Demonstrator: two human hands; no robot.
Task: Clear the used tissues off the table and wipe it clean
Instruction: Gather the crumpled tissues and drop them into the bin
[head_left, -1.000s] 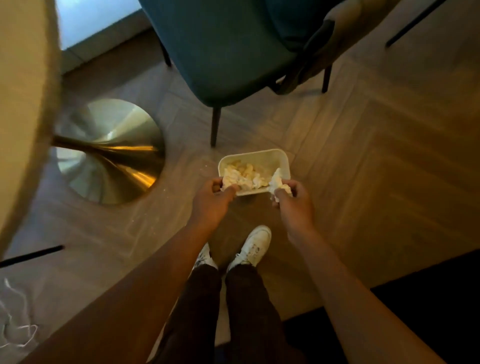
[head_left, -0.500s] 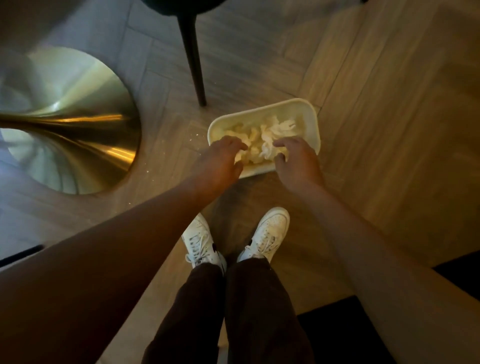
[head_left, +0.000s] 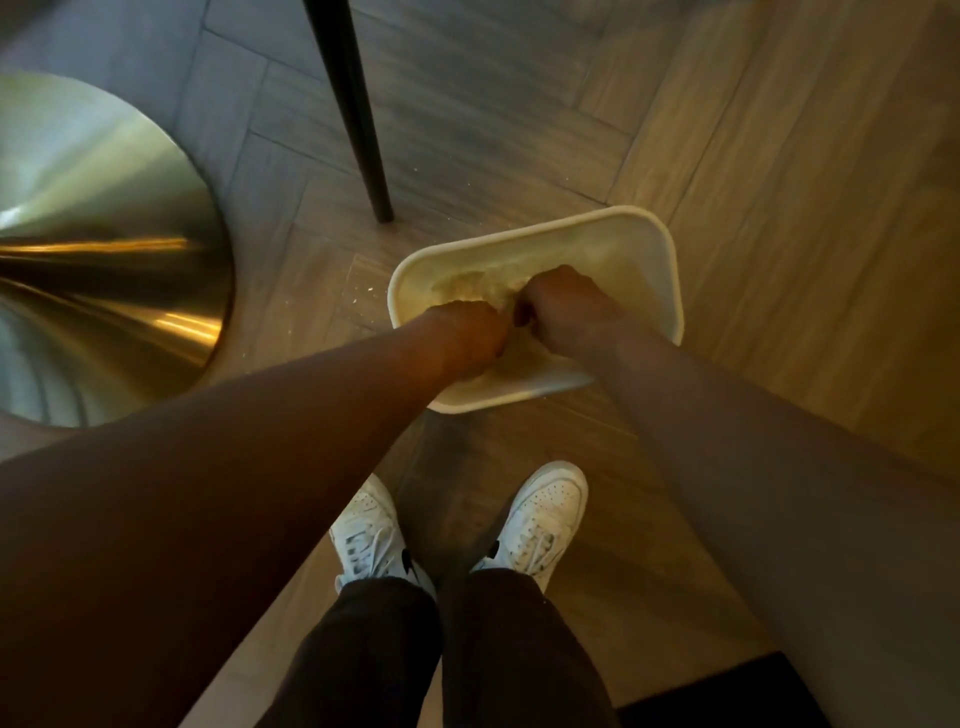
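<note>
Cream bin (head_left: 660, 270) on wood floor, just beyond two white shoes; used tissues (head_left: 467, 283) inside, mostly hidden. Left hand (head_left: 467, 332) and right hand (head_left: 566, 306) reach in, knuckles up, fingers concealed: each grip's state cannot be told. Brass base (head_left: 104, 249) cut off at left.

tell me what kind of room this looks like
Probably a dining area in a home or café. A brass pedestal table base and a dark chair leg stand on herringbone wood flooring, beside a small cream waste bin that both hands reach into.
</note>
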